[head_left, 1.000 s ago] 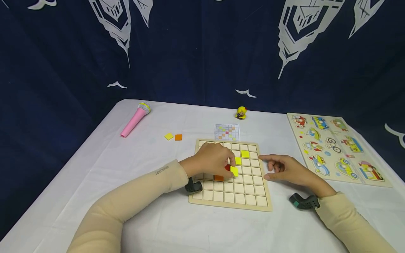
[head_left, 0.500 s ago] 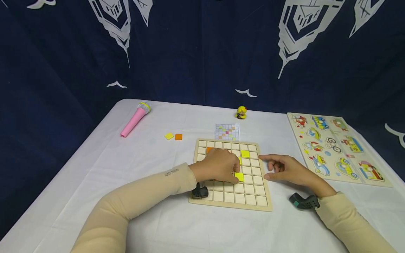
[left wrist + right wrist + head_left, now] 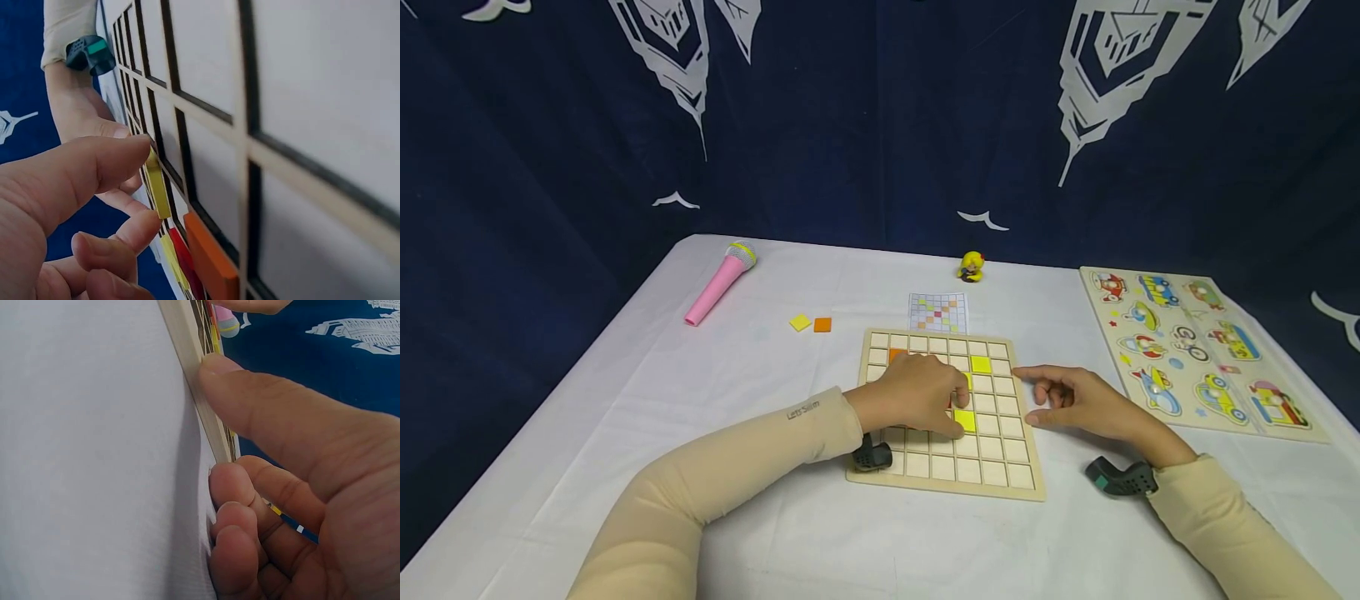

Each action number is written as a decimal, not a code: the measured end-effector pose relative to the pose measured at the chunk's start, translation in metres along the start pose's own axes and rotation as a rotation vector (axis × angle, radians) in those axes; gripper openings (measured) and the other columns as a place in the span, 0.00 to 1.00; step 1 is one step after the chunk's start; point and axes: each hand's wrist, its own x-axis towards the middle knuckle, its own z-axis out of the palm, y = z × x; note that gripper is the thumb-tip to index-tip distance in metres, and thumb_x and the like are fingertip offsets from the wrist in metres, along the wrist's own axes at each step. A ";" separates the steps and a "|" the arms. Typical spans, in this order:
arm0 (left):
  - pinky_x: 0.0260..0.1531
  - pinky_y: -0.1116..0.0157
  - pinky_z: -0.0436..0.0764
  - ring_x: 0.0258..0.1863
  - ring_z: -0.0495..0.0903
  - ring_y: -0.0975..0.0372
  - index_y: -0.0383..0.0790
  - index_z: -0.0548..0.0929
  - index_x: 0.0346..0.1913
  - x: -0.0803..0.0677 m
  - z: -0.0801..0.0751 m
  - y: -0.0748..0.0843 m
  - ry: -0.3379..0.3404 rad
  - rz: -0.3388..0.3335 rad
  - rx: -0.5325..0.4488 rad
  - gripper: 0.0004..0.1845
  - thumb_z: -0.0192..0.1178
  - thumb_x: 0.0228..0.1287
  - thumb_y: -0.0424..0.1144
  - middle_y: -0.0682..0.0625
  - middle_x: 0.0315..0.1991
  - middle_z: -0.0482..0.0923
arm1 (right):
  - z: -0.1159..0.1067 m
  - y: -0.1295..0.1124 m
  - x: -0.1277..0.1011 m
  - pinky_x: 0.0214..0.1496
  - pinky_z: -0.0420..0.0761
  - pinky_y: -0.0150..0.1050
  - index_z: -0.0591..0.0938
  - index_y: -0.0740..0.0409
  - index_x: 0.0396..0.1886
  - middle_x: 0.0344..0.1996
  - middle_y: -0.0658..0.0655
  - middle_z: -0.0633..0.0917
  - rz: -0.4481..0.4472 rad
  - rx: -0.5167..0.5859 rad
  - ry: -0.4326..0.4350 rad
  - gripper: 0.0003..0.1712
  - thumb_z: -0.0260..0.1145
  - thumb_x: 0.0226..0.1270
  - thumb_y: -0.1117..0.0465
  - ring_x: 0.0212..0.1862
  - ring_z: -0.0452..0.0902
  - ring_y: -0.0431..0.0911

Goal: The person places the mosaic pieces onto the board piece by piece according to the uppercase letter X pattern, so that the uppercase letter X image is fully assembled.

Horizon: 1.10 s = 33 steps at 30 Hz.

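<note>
A wooden grid board (image 3: 953, 487) lies on the white table. My left hand (image 3: 959, 417) is over its middle and pinches a yellow tile (image 3: 967, 422) between thumb and forefinger. In the left wrist view the yellow tile (image 3: 157, 185) stands on edge over a cell, with orange and red tiles (image 3: 209, 259) just beside it. More tiles sit in the board: a yellow tile (image 3: 981, 364) and an orange tile (image 3: 895, 355). My right hand (image 3: 1039, 402) rests at the board's right edge with fingers loosely curled, its thumb (image 3: 262, 406) against the rim (image 3: 187, 344).
A loose yellow tile (image 3: 800, 322) and orange tile (image 3: 823, 325) lie left of the board. A pattern card (image 3: 937, 312) lies behind it. A pink toy microphone (image 3: 718, 284), a small yellow figure (image 3: 972, 267) and a vehicle peg puzzle (image 3: 1198, 350) are farther out.
My left hand has drawn the yellow tile a little nearer and to the right over the board, uncovering the orange tile at the far left. The right hand has stayed put.
</note>
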 end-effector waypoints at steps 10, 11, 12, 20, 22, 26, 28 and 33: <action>0.44 0.57 0.77 0.35 0.77 0.69 0.55 0.91 0.50 -0.006 -0.007 -0.007 0.015 -0.004 -0.081 0.09 0.72 0.69 0.47 0.65 0.23 0.77 | 0.000 0.004 0.001 0.29 0.70 0.35 0.78 0.77 0.68 0.34 0.51 0.78 -0.033 -0.007 -0.001 0.35 0.80 0.63 0.71 0.29 0.69 0.40; 0.46 0.56 0.76 0.35 0.77 0.69 0.56 0.91 0.48 -0.007 -0.007 -0.008 0.020 -0.004 -0.086 0.07 0.72 0.69 0.45 0.66 0.25 0.77 | 0.000 0.004 0.001 0.30 0.71 0.35 0.78 0.77 0.68 0.34 0.51 0.78 -0.030 -0.005 -0.002 0.35 0.80 0.63 0.71 0.29 0.69 0.40; 0.46 0.56 0.76 0.35 0.77 0.69 0.56 0.91 0.46 -0.007 -0.006 -0.008 0.023 -0.004 -0.087 0.06 0.72 0.68 0.44 0.66 0.26 0.77 | -0.001 0.003 0.001 0.30 0.71 0.35 0.78 0.77 0.68 0.34 0.52 0.78 -0.027 -0.006 -0.003 0.35 0.80 0.63 0.71 0.29 0.69 0.40; 0.39 0.59 0.75 0.34 0.77 0.69 0.56 0.91 0.42 -0.004 0.000 -0.007 0.031 -0.014 -0.059 0.03 0.73 0.67 0.44 0.66 0.28 0.79 | 0.001 0.002 0.000 0.30 0.71 0.35 0.78 0.76 0.68 0.35 0.51 0.78 -0.013 -0.015 -0.006 0.34 0.80 0.64 0.70 0.30 0.69 0.40; 0.39 0.59 0.75 0.34 0.78 0.69 0.55 0.91 0.42 -0.003 0.001 -0.006 0.030 -0.015 -0.056 0.04 0.73 0.67 0.44 0.66 0.29 0.79 | 0.001 0.002 0.000 0.30 0.71 0.35 0.78 0.76 0.68 0.35 0.51 0.77 -0.010 -0.016 -0.008 0.35 0.80 0.64 0.69 0.30 0.69 0.40; 0.39 0.59 0.76 0.35 0.78 0.70 0.56 0.91 0.43 -0.003 0.000 -0.007 0.027 -0.017 -0.050 0.04 0.72 0.68 0.45 0.67 0.30 0.79 | 0.000 0.002 0.000 0.30 0.71 0.35 0.78 0.77 0.68 0.35 0.51 0.78 -0.009 -0.010 -0.009 0.35 0.80 0.64 0.70 0.30 0.69 0.40; 0.40 0.59 0.76 0.34 0.78 0.69 0.56 0.91 0.44 -0.005 -0.002 -0.010 0.030 -0.023 -0.058 0.04 0.72 0.69 0.46 0.67 0.28 0.79 | 0.000 0.003 0.001 0.30 0.71 0.35 0.78 0.77 0.68 0.35 0.51 0.78 -0.013 -0.008 -0.008 0.35 0.80 0.64 0.70 0.30 0.69 0.40; 0.37 0.60 0.76 0.31 0.78 0.67 0.56 0.90 0.46 -0.010 -0.006 -0.020 0.058 -0.031 -0.122 0.05 0.71 0.72 0.48 0.66 0.26 0.79 | 0.000 0.003 0.000 0.30 0.70 0.35 0.78 0.77 0.68 0.35 0.51 0.78 -0.014 -0.008 -0.005 0.35 0.80 0.63 0.71 0.30 0.69 0.40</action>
